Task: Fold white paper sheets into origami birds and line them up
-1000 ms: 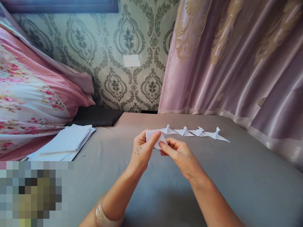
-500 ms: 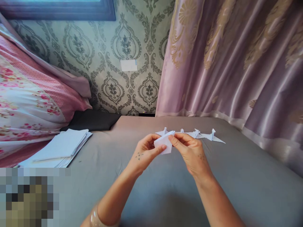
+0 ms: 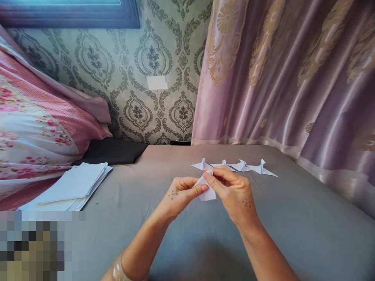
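A small folded sheet of white paper (image 3: 209,194) is held between both hands, above the grey cloth surface. My left hand (image 3: 182,196) pinches its left side, thumb lying across the front. With thumb and fingertips, my right hand (image 3: 233,188) grips the upper corner, covering part of it. Just beyond the hands, several folded white paper figures (image 3: 261,168) with pointed sides and small upright tips stand in a row.
A stack of white paper sheets (image 3: 73,181) lies at the left, in front of a black flat item (image 3: 113,150). Floral pink fabric (image 3: 38,128) hangs on the left. Mauve curtains (image 3: 258,78) border the right side of the grey surface (image 3: 293,218).
Both hands have come slightly lower and nearer with the folded paper, which is now tilted differently. My right fingers have shifted over its upper corner.
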Motion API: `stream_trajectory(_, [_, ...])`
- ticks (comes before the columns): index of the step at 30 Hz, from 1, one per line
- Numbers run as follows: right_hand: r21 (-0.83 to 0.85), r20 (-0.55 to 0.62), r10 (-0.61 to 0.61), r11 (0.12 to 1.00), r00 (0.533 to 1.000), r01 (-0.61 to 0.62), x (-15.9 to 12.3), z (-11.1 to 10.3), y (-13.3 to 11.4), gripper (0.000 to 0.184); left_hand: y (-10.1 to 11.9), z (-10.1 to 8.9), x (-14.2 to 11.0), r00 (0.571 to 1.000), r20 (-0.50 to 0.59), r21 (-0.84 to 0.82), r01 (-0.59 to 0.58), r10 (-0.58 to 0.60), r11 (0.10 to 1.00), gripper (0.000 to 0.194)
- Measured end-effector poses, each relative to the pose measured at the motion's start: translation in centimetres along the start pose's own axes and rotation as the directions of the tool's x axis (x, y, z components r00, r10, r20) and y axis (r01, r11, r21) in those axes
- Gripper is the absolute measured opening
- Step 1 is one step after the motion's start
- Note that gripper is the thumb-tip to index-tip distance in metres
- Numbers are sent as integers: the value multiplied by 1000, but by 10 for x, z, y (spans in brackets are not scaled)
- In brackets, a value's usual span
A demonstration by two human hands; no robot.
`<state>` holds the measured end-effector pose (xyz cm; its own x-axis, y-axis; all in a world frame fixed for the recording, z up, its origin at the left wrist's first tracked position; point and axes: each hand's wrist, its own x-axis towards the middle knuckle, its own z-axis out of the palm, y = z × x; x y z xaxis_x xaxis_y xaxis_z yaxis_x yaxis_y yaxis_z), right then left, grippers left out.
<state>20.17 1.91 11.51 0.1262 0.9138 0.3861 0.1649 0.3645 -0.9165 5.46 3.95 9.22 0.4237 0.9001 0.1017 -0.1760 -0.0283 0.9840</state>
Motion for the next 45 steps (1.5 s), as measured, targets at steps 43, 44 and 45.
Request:
stream_trajectory(43, [-221, 268, 599, 801, 755, -557, -7, -7, 79, 16, -53, -39, 7, 911, -98, 109, 409, -400, 906, 32])
stream_trajectory(44, [-248, 273, 613, 790, 742, -561, -14, -7, 83, 14, -59, -39, 3, 899, -81, 136, 438, -431, 888, 28])
stream_trajectory(45, [-277, 279, 623, 781, 731, -560, -22, -7, 87, 12, -65, -39, -1, 890, -64, 157, 455, -451, 876, 24])
